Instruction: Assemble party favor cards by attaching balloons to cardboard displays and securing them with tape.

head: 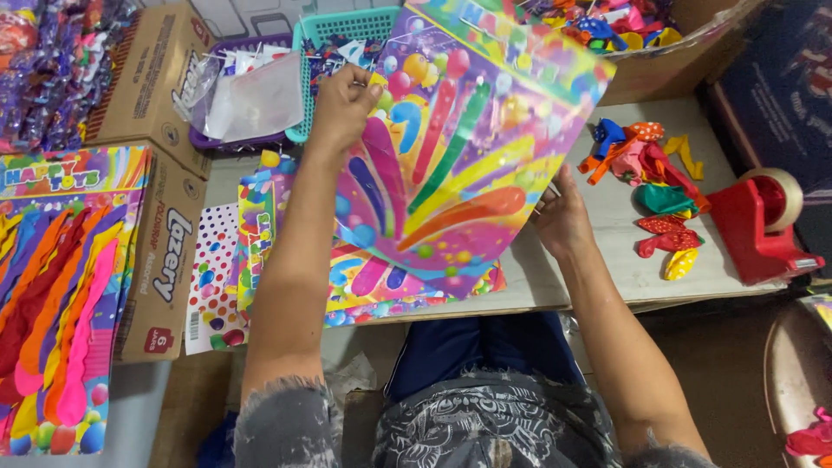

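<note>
1. Pinching the top edge of a colourful printed backing card (451,165), the left hand (342,108) lifts it over the table (607,260); the right hand (562,217) grips its lower right edge.
2. Risk, as I judge it: the tilted card could bend or slip and sweep the loose balloons (659,195) beside it.
3. Brown cardboard boxes (165,251) stand left, beside finished balloon cards (61,286); a red tape dispenser (758,225) sits right.

sheet (459,147) over table (607,260); balloons (659,195) right | tape dispenser (758,225) far right
</note>
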